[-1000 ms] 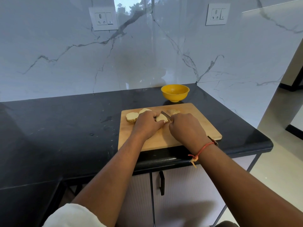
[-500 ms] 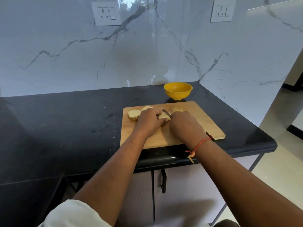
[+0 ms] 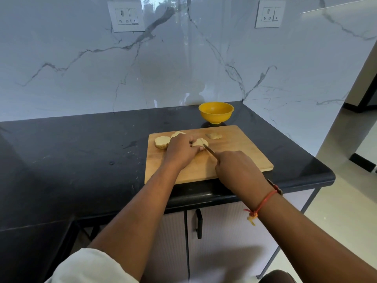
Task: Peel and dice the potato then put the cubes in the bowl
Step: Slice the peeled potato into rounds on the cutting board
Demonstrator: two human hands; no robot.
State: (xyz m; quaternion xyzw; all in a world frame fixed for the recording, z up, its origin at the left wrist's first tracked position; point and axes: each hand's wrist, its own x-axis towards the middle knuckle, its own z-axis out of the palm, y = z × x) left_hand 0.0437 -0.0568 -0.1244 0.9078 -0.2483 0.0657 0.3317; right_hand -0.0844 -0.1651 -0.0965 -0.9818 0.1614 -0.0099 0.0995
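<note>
A wooden cutting board (image 3: 240,152) lies on the black counter. My left hand (image 3: 181,150) holds a pale potato slice (image 3: 201,142) down on the board with curled fingers. My right hand (image 3: 236,170) grips a knife (image 3: 209,149) whose blade points up-left and touches that slice. Another potato slice (image 3: 162,142) lies at the board's left, a second one (image 3: 177,134) peeks out behind my left hand, and a small potato piece (image 3: 213,136) sits near the far edge. The yellow bowl (image 3: 216,112) stands just behind the board.
The black counter (image 3: 81,156) stretches left and ends in a rounded corner at the right. A marble wall with two sockets rises behind. Cabinet doors with a black handle (image 3: 199,223) are below the counter edge.
My right hand has drawn back toward me along the board, pulling the knife so more of the blade shows. My left hand stays on the slice.
</note>
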